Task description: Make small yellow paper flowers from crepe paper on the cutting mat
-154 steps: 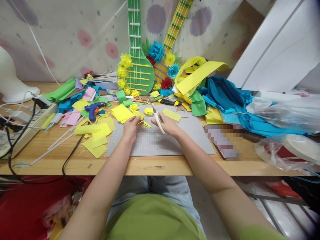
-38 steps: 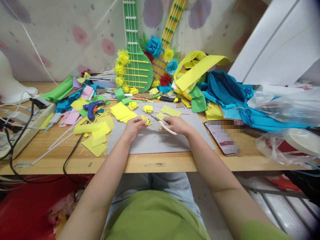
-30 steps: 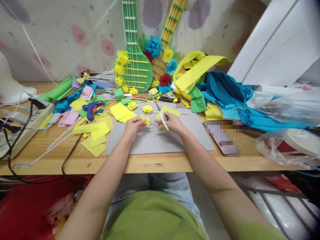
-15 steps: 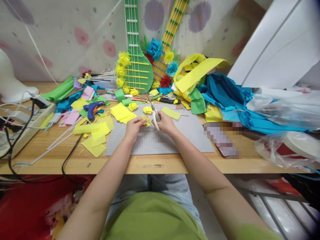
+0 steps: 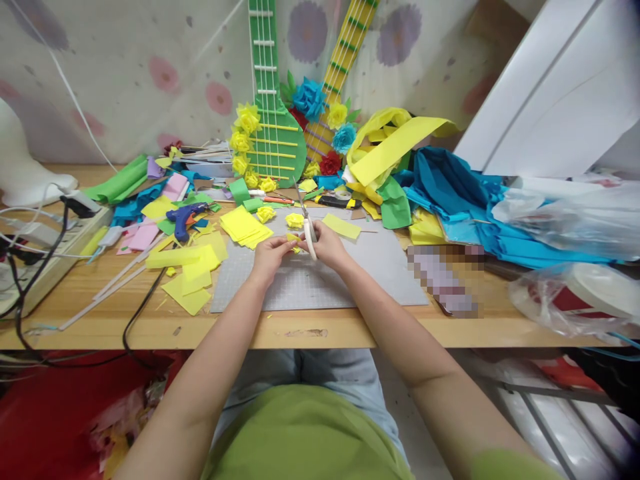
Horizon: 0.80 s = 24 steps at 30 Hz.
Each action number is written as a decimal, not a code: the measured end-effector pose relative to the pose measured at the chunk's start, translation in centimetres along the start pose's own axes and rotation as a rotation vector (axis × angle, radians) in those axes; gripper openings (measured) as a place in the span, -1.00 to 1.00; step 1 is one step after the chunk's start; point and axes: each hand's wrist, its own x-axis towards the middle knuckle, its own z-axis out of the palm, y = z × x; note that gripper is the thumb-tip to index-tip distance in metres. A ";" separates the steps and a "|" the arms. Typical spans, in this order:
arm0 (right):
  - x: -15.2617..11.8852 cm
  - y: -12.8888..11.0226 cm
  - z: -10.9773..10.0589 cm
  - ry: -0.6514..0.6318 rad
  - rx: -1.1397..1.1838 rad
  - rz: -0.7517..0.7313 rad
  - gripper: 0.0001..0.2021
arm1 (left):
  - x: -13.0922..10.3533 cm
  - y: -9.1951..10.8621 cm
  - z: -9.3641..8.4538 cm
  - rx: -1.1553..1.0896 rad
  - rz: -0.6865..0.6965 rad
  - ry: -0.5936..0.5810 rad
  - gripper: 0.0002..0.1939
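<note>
Over the grey cutting mat (image 5: 320, 287), my left hand (image 5: 270, 257) pinches a small piece of yellow paper (image 5: 293, 237), largely covered by the fingers. My right hand (image 5: 330, 245) is closed round white-handled scissors (image 5: 311, 239), whose blades point away from me toward the back of the table. The fingertips of both hands nearly meet at the yellow paper. Just beyond them lie two yellow paper flowers, one (image 5: 295, 220) directly ahead and another (image 5: 266, 213) to its left. A stack of yellow paper squares (image 5: 245, 227) sits left of these, and a yellow strip (image 5: 342, 227) lies to the right.
Green (image 5: 277, 147) and yellow (image 5: 345, 50) paper instruments with flowers lean at the back. A blue glue gun (image 5: 183, 220) and yellow scraps (image 5: 193, 273) lie left, near a power strip (image 5: 60, 267). Blue crepe paper (image 5: 450, 187) and a bagged tub (image 5: 580, 297) stand right.
The right hand and scissors have shifted and turned slightly, with the handles seen more edge-on. The left fingers have come closer to the right fingertips, covering more of the yellow paper.
</note>
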 end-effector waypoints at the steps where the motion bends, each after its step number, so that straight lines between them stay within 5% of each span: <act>1: 0.1 0.1 0.0 0.004 0.014 -0.006 -0.67 | 0.0 -0.1 0.0 0.006 0.002 -0.003 -0.78; 24: 0.2 0.5 -0.4 -0.040 0.078 0.011 -0.71 | 0.0 0.2 0.3 -0.066 0.018 -0.034 -0.59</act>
